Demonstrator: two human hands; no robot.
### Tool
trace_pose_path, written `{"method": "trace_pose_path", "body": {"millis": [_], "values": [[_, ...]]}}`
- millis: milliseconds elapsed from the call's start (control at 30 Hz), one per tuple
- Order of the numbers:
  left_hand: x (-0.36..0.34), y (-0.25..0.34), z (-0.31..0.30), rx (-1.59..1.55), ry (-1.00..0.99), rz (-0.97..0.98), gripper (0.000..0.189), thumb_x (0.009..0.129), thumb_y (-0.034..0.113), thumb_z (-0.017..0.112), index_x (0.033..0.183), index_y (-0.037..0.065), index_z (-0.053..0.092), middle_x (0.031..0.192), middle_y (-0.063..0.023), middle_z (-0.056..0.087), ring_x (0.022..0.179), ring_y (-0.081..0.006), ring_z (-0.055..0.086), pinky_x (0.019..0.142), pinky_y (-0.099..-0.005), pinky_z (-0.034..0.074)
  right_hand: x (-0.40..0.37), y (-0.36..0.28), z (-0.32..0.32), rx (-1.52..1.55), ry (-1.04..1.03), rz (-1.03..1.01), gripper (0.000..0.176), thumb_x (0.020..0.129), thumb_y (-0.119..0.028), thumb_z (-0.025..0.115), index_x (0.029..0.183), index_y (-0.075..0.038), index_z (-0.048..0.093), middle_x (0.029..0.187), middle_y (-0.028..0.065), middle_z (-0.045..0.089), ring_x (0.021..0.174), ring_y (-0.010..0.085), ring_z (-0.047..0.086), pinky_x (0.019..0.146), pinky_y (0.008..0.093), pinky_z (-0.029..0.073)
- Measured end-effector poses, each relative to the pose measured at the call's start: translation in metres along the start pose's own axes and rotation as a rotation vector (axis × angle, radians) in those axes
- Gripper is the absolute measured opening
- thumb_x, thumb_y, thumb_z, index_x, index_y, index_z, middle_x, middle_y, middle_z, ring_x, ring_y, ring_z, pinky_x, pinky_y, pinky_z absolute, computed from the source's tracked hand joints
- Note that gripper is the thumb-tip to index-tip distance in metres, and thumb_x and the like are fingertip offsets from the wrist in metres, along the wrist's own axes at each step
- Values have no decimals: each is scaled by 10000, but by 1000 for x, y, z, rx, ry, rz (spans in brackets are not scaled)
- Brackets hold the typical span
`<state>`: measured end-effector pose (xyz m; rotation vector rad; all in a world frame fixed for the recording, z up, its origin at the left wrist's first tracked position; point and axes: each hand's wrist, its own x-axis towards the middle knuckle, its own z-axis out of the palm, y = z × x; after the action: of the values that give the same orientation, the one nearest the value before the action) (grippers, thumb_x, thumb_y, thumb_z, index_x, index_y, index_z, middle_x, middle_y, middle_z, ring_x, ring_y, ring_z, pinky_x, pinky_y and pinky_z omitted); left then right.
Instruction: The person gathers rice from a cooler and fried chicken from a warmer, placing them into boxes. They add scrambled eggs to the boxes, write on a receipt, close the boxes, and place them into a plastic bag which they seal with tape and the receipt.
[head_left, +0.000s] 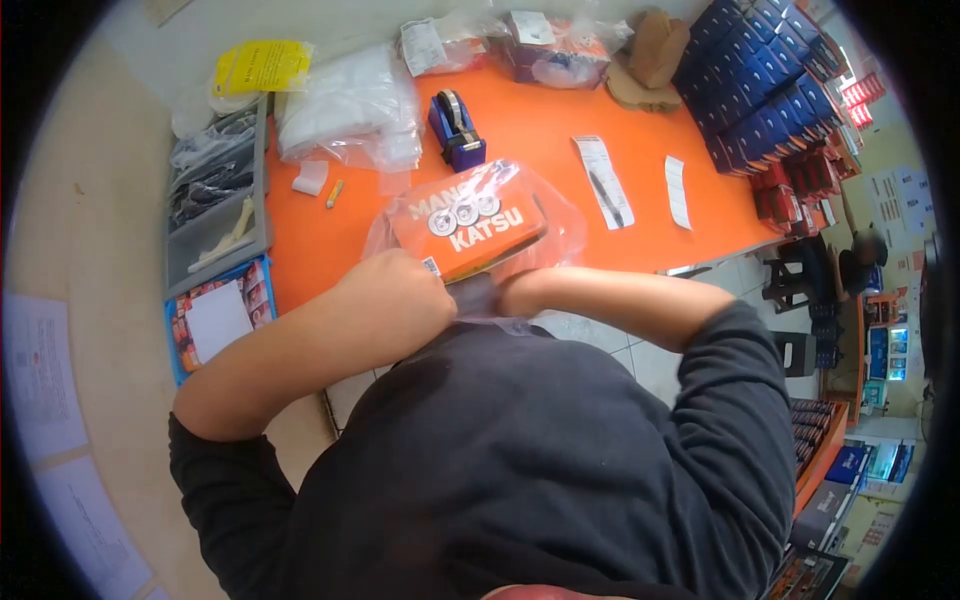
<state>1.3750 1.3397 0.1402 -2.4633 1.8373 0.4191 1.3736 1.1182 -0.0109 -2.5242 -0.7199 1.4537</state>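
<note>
— How are the arms held?
— Both are bent inward; the left hand (395, 300) and right hand (512, 293) are met at the worktop (320, 240) edge.
— And the fingers?
— The left fingers (425, 288) are curled tight on the clear bag (560, 225), in which the orange packet (468, 222) is held. The right fingers are hidden, so their state cannot be told.
</note>
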Motion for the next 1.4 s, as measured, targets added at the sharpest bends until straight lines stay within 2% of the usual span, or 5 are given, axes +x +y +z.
{"method": "trace_pose_path", "body": {"millis": [567, 767, 1000, 1133, 1400], "values": [[7, -21, -106, 419, 53, -140, 66, 704, 51, 556, 753, 96, 547, 673, -63, 555, 765, -229, 575, 1015, -428, 310, -183, -50, -136, -1111, 63, 105, 137, 703, -244, 666, 813, -163, 678, 813, 6, 640, 768, 201, 609, 643, 384, 457], [29, 8, -105, 267, -65, -15, 32, 750, 99, 508, 735, 111, 533, 660, -37, 557, 769, -197, 581, 989, -444, 309, -222, -64, -126, -824, -297, -206, 156, 750, -141, 589, 848, -46, 665, 788, 102, 651, 776, 209, 624, 745, 368, 460], [11, -8, -44, -202, 540, -211, 388, 651, 241, 705, 993, 121, 564, 996, -109, 566, 1027, -271, 523, 957, -452, 339, -257, 74, -105, -34, 674, -662, 819, 517, -231, 808, 1254, -100, 475, 1322, 179, 426, 1258, 298, 373, 1044, 467, 259], [36, 2, 66, -1036, 880, -503, 615, 598, 253, 767, 1140, 105, 516, 1138, -144, 517, 1094, -337, 468, 921, -449, 363, -182, 166, 3, 173, 637, 57, 1172, 428, -280, 871, 1391, -98, 229, 1446, 221, 175, 1356, 358, 133, 1081, 476, 184], [113, 2, 97, -585, 664, -337, 385, 679, 79, 673, 1046, 31, 569, 938, -142, 598, 881, -356, 565, 779, -429, 435, -62, 60, -47, 174, 770, -618, 587, 580, -144, 749, 1101, -25, 505, 1163, 152, 495, 1100, 357, 457, 984, 440, 323]]}}
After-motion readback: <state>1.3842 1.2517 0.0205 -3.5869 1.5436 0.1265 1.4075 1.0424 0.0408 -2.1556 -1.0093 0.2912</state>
